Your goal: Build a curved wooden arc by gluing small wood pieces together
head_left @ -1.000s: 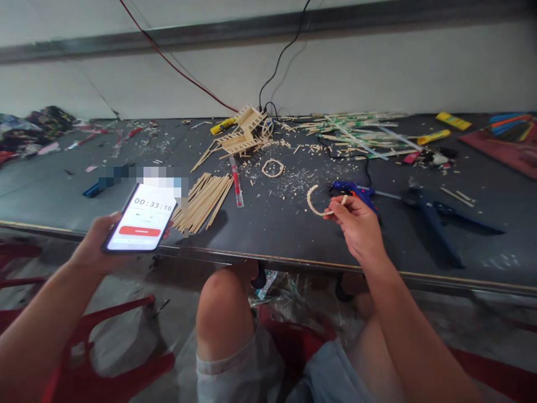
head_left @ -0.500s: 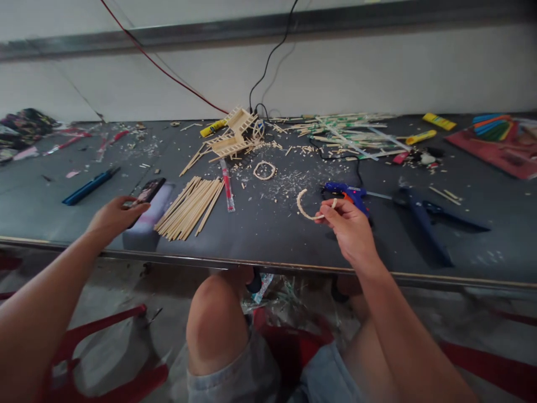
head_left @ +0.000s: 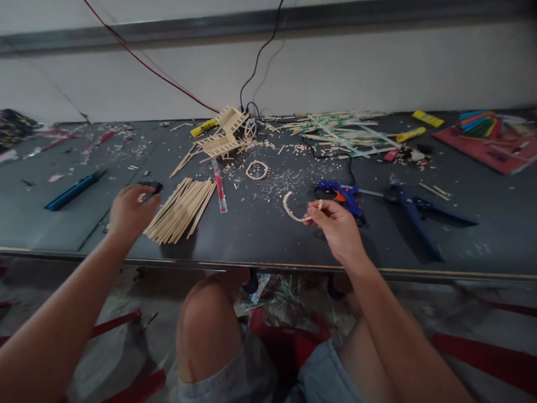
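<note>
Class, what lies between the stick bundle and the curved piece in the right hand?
The head view shows a red and clear strip beside the sticks, then dark tabletop with pale scraps before the curved piece.

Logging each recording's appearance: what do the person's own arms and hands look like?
The left hand and right hand are ungloved, with no ring or watch visible. Both forearms are bare; no sleeve, band or cable shows on them.
</note>
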{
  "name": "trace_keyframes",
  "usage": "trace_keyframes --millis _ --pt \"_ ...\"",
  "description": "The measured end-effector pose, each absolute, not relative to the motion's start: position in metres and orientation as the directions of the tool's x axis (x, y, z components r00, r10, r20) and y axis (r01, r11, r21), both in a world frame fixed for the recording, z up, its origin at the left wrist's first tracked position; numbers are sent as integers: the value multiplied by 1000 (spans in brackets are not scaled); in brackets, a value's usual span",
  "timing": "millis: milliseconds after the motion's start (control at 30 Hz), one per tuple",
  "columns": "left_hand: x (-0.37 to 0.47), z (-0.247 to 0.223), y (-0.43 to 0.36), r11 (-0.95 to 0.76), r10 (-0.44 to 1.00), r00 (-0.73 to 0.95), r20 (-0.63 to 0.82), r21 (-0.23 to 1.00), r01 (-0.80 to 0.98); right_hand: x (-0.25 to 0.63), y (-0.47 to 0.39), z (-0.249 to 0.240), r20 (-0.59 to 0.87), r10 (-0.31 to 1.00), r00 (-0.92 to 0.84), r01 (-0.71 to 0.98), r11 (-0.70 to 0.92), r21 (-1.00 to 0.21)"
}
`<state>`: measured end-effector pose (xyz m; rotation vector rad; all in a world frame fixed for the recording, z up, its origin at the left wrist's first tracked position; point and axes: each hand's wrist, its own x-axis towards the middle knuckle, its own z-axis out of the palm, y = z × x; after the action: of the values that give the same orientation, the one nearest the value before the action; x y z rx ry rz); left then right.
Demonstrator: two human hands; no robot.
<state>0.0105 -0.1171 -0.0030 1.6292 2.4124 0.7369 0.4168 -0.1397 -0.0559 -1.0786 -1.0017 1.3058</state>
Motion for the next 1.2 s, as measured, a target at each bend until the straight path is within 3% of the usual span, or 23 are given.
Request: trace_keyframes --millis 33,100,200,267,367,600,767,833,967,1100,1200 --pt "36 -1 -118 283 912 -390 127 494 822 416 -139 -56 -35 999 30 -225 -27 -974" --pt "91 -1 -121 169 961 -272 52 668 725 415 -139 -56 -34 999 33 -230 -25 -973" --pt "171 -9 -126 89 994 -94 -63 947 309 414 -136 -57 -27 998 48 -240 -15 -971" --pt "212 -18 -128 105 994 -25 -104 993 57 412 -134 -59 -22 998 58 -243 -8 -970" --pt "249 -28 -126 83 996 24 -81 988 -129 408 -132 -61 -16 998 65 -264 2 -965" --pt "258 -34 -112 62 998 28 -58 980 -187 421 -128 -48 7 998 65 -239 22 -971" --pt "243 -39 -107 102 995 37 -97 982 -156 487 -111 -37 112 883 456 -47 149 -988" --pt "239 -42 -108 122 992 49 -116 981 -150 510 -106 -40 29 875 483 35 14 -999" --pt "236 -46 -112 142 989 45 -138 981 -131 522 -100 -50 -244 907 343 150 -309 -939" --pt "233 -46 -118 163 987 38 -159 979 -119 514 -94 -56 -332 899 287 234 -402 -885" --pt "232 -46 -125 153 988 32 -150 982 -110 510 -91 -54 -419 872 253 177 -468 -866"
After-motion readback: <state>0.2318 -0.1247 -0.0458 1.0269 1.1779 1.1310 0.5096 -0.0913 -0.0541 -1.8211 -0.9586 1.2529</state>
